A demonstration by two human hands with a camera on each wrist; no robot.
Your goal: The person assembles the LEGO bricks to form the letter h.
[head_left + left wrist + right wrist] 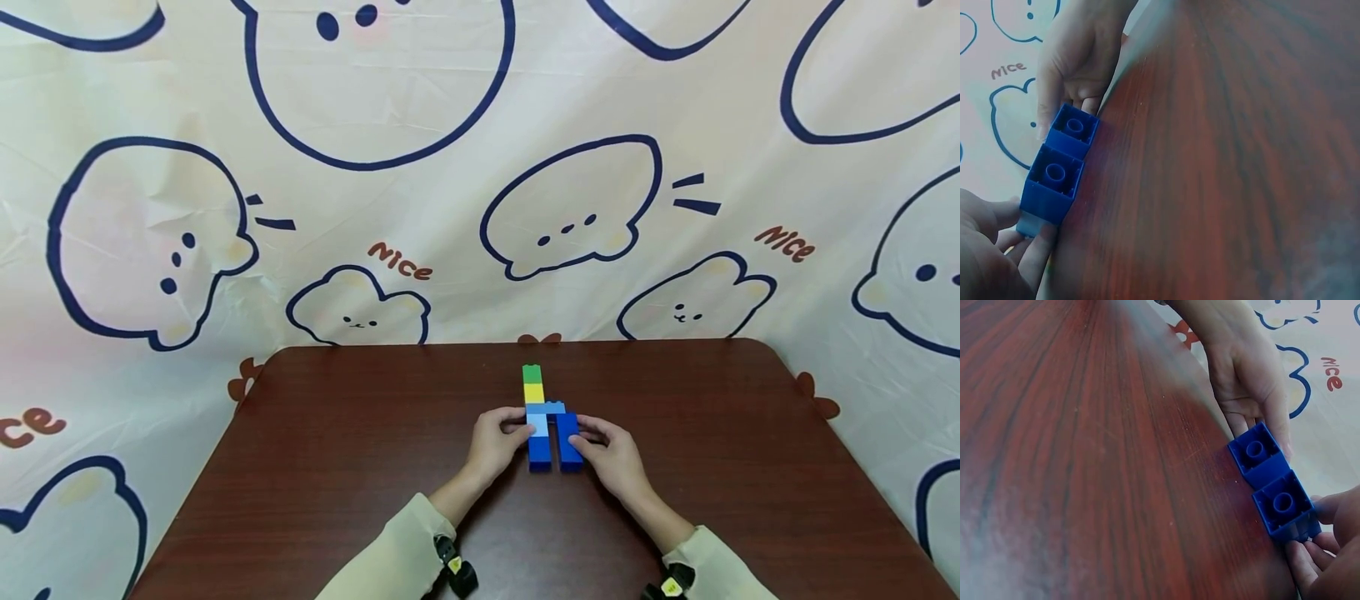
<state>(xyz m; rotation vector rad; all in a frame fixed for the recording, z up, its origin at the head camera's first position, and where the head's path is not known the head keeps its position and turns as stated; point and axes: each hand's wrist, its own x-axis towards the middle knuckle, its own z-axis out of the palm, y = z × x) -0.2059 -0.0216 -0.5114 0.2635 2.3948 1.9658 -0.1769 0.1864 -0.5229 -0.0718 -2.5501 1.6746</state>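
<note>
A joined toy brick figure (537,409) is held between both hands near the middle of the table. From the far end come a green brick (532,374), a yellow brick (533,392), and a light blue crosspiece (545,408). Two legs point toward the person. My left hand (493,446) pinches the left leg at its pale blue brick (537,425), above a dark blue end brick (539,455). With thumb and fingers, my right hand (617,462) grips the dark blue right leg (568,442). Both wrist views show the legs' hollow undersides (1055,172) (1283,502). Whether the figure touches the table, I cannot tell.
The brown wood-grain table (360,467) has rounded far corners. A pale cloth (442,200) printed with blue-outlined cartoon figures hangs behind and beside it. A dark strap device (455,567) sits on the left sleeve, and another (670,582) on the right.
</note>
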